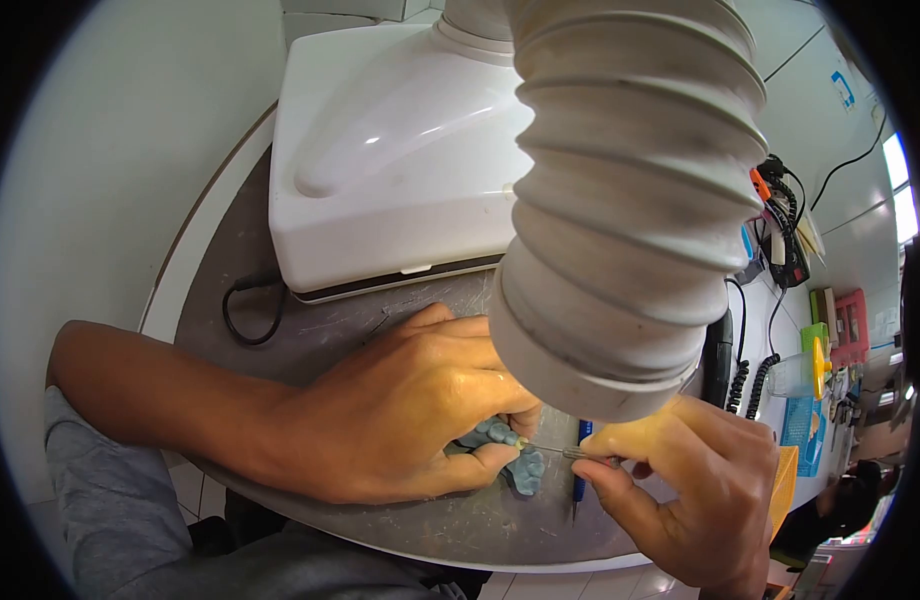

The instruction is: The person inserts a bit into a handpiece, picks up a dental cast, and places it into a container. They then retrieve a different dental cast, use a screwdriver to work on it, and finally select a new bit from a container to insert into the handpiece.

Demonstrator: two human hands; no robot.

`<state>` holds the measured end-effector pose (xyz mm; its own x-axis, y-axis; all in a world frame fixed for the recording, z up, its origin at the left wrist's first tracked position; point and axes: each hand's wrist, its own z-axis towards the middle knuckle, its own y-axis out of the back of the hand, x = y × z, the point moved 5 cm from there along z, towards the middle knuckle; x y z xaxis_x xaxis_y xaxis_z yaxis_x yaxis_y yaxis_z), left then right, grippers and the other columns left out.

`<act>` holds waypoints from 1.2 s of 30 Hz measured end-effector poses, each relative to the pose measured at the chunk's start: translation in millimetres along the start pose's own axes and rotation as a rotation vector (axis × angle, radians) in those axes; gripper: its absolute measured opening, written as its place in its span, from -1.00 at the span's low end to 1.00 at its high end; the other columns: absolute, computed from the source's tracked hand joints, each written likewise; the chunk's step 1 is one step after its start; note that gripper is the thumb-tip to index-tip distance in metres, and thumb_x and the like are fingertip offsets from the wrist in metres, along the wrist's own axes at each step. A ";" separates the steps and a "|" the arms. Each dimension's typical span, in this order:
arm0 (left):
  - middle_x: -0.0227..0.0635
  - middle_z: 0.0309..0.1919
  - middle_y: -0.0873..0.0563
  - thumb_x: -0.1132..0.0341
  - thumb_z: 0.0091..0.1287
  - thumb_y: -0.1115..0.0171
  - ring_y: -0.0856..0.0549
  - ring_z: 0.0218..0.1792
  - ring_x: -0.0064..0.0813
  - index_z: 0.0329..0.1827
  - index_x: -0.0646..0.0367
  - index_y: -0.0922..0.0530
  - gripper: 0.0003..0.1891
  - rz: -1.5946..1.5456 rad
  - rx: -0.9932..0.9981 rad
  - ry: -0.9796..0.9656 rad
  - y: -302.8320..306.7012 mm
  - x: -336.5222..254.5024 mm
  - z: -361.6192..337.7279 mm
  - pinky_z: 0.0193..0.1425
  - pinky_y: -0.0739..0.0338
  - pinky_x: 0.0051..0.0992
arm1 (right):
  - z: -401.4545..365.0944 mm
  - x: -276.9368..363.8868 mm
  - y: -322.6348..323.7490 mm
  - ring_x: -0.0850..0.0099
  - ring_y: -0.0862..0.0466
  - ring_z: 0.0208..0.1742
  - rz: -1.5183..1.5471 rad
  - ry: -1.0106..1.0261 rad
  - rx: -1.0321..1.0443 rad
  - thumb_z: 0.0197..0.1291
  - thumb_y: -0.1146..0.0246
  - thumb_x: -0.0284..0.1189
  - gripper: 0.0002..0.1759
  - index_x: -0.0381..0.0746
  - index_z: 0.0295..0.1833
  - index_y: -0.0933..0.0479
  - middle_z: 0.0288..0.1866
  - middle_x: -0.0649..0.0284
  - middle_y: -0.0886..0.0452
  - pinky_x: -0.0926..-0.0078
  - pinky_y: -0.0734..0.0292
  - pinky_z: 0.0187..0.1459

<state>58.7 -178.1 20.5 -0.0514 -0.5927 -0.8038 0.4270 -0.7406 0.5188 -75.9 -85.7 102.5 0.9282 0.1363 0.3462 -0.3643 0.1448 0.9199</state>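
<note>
L hand: I'm curling my left hand (410,410) round the blue-grey cast (525,468), thumb & fingers pinching it tight. My forearm is lying across the bench (460,525) edge, prob. for steadiness.
R hand: my right hand (690,490) is pinching the thin metal tool (580,453) betw. thumb & forefinger, near its front, for fine control I reckon. The tip is pointing to 9 o'clock and meeting the cast.
Cast: sitting dead centre, just over the bench. It's matt & lumpy w/ tooth-like bumps, and my fingers are hiding most of it.
Hose: ribbed hose (630,200) is hanging at 12 o'clock, mouth right over both hands. It's dusty grey plastic, likely parked there for suction.
Hood: white hood (400,150) is sitting at 11 o'clock, a glossy, rounded, hard shell.
Bench: grey, scratched, curved rim.
Pen: blue pen (577,490) is lying at 6 o'clock of the tool.
Leads: black cable (242,300) is looping at 9 o'clock, coiled leads (745,385) at 3.
</note>
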 end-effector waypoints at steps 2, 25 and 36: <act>-0.33 -0.25 -0.66 0.33 0.24 -0.38 -0.62 -0.04 -0.32 -0.21 0.14 -0.57 -0.83 0.019 -0.019 -0.010 0.5 -0.8 -0.1 0.01 -0.38 -0.28 | -0.8 4.7 -0.5 0.38 -0.68 -0.50 -0.071 0.186 -0.059 -0.05 -0.63 -0.40 -0.75 -0.21 -0.33 -0.69 -0.44 0.26 -0.68 0.47 -0.54 -0.46; -0.34 -0.24 -0.66 0.32 0.24 -0.38 -0.62 -0.05 -0.32 -0.22 0.15 -0.58 -0.83 0.036 -0.014 -0.030 -0.1 0.4 0.0 0.01 -0.38 -0.29 | 0.0 9.2 1.3 0.41 -0.62 -0.52 -0.045 0.081 -0.020 -0.02 -0.62 -0.34 -0.76 -0.21 -0.31 -0.73 -0.43 0.28 -0.68 0.47 -0.48 -0.49; -0.34 -0.24 -0.66 0.31 0.24 -0.37 -0.61 -0.05 -0.31 -0.20 0.14 -0.57 -0.82 0.027 -0.003 -0.028 0.0 0.4 -0.5 0.00 -0.37 -0.29 | -3.4 3.5 -1.8 0.35 -0.61 -0.54 0.082 0.047 0.078 0.34 -0.42 -0.38 -0.77 -0.34 -0.26 -0.62 -0.40 0.16 -0.64 0.46 -0.51 -0.47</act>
<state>59.1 -178.2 20.0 -0.0655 -0.6212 -0.7809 0.4313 -0.7233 0.5393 -72.2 -82.2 101.4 0.8902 0.1904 0.4140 -0.4306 0.0547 0.9009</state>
